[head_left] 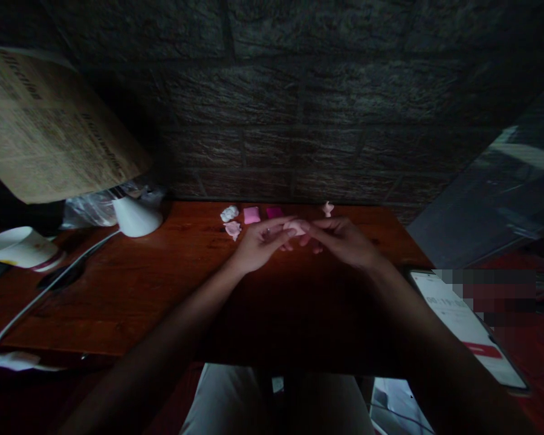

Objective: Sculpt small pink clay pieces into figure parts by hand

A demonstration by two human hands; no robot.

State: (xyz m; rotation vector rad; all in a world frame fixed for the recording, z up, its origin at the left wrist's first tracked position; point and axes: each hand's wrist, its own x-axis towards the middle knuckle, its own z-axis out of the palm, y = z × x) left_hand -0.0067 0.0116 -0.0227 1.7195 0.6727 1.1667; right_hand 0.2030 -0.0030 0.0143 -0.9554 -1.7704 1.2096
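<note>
Between my two hands, above the wooden table (172,284), is a pale pink lump of what looks like modelling clay (298,226). My left hand (259,246) grips it from the left with thumb and fingers. From the right, my right hand (344,240) pinches the same lump. Behind my left hand lie a white crumpled lump (229,212), a pale pink ragged piece (233,229) and a pink square block (251,215). A magenta block (274,212) sits just beyond my fingertips, partly hidden. Another small pink piece (328,208) lies behind my right hand.
At the left stands a lamp with a white base (138,217) and a newsprint-patterned shade (63,127); its cord crosses the table. A paper cup (20,248) lies tipped nearby. A phone (462,326) showing a timer is at the right. A brick wall (272,109) rises behind.
</note>
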